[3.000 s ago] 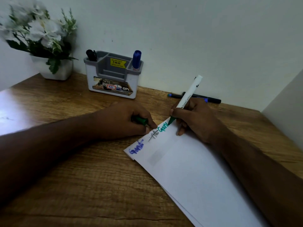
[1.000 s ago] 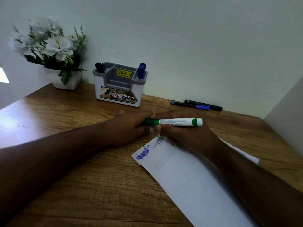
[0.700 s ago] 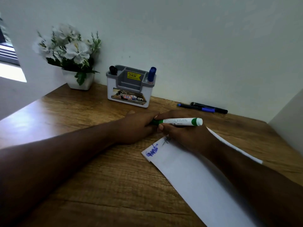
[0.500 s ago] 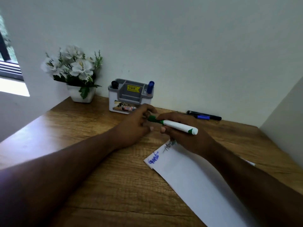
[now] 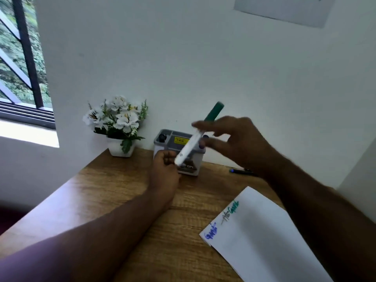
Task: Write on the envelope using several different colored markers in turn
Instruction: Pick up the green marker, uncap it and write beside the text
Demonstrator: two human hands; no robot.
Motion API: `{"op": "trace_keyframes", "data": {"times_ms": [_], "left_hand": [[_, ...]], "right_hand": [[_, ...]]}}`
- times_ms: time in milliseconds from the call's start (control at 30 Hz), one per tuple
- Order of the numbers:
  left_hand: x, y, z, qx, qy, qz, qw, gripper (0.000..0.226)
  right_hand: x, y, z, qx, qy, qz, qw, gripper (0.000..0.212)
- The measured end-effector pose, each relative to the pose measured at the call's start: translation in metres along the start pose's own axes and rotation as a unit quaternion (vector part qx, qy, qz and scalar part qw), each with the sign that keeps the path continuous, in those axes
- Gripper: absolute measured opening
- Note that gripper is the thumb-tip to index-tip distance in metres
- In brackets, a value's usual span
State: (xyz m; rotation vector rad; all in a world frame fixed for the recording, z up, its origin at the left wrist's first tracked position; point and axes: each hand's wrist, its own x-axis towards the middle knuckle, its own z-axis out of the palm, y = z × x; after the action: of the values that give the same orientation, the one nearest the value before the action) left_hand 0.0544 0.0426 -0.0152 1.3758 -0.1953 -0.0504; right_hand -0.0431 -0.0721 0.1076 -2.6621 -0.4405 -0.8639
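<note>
The white envelope (image 5: 262,237) lies on the wooden desk (image 5: 114,190) at the lower right, with blue, black and green words along its left edge. My right hand (image 5: 240,143) is raised over the desk and pinches a green marker (image 5: 191,145), which is capped and tilted, green cap up, white end down. The marker hangs just in front of the grey pen holder (image 5: 169,132). My left hand (image 5: 164,169) is a loose fist in front of the holder, its knuckles next to the marker's lower end; nothing shows inside it.
The holder has a black marker (image 5: 162,137) at its left and a blue one (image 5: 205,137) half hidden at its right. Two dark pens (image 5: 241,171) lie by the wall. A pot of white flowers (image 5: 120,127) stands left of the holder. A window is at far left.
Green writing ended and the cap went onto the marker. Both hands left the envelope; my right hand carried the marker up toward the holder. My view tilted upward.
</note>
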Motion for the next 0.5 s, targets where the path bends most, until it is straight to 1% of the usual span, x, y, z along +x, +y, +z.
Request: {"op": "trace_keyframes", "data": {"times_ms": [33,67,100,167,200,267,300,333,400,433,500], "left_hand": [[0.000,0.001,0.000,-0.003,0.002,-0.007,1.000,0.036],[0.000,0.002,0.000,-0.009,0.001,-0.015,1.000,0.035],[0.001,0.001,0.000,-0.014,-0.001,-0.022,1.000,0.034],[0.002,-0.001,0.000,-0.017,-0.002,-0.033,0.999,0.031],[0.003,-0.001,0.000,-0.016,0.000,-0.038,0.999,0.030],[0.007,-0.003,-0.001,-0.017,0.005,-0.049,0.999,0.029],[0.007,-0.004,-0.001,-0.019,0.007,-0.054,0.998,0.028],[0.008,-0.005,0.000,-0.018,0.008,-0.056,0.998,0.027],[0.007,-0.004,0.000,-0.005,0.006,-0.054,0.999,0.025],[0.007,-0.005,0.000,0.002,0.007,-0.053,0.999,0.025],[0.006,-0.004,-0.001,0.008,0.006,-0.050,0.999,0.024]], "right_hand": [[0.009,-0.003,0.003,0.082,0.040,0.033,0.995,0.040],[0.017,-0.004,0.009,0.140,0.062,0.060,0.986,0.039],[0.026,-0.006,0.015,0.151,0.076,0.068,0.983,0.038],[0.039,-0.004,0.029,0.090,0.103,0.039,0.990,0.040],[0.045,-0.002,0.034,0.063,0.107,0.031,0.992,0.051],[0.052,0.002,0.043,0.016,0.069,0.034,0.997,0.086],[0.054,0.005,0.047,-0.016,0.039,0.043,0.998,0.097],[0.057,0.009,0.052,-0.048,0.012,0.050,0.998,0.100],[0.062,0.018,0.061,-0.091,-0.033,0.058,0.994,0.089],[0.065,0.021,0.066,-0.104,-0.047,0.060,0.992,0.082],[0.069,0.026,0.072,-0.113,-0.069,0.066,0.989,0.074]]}}
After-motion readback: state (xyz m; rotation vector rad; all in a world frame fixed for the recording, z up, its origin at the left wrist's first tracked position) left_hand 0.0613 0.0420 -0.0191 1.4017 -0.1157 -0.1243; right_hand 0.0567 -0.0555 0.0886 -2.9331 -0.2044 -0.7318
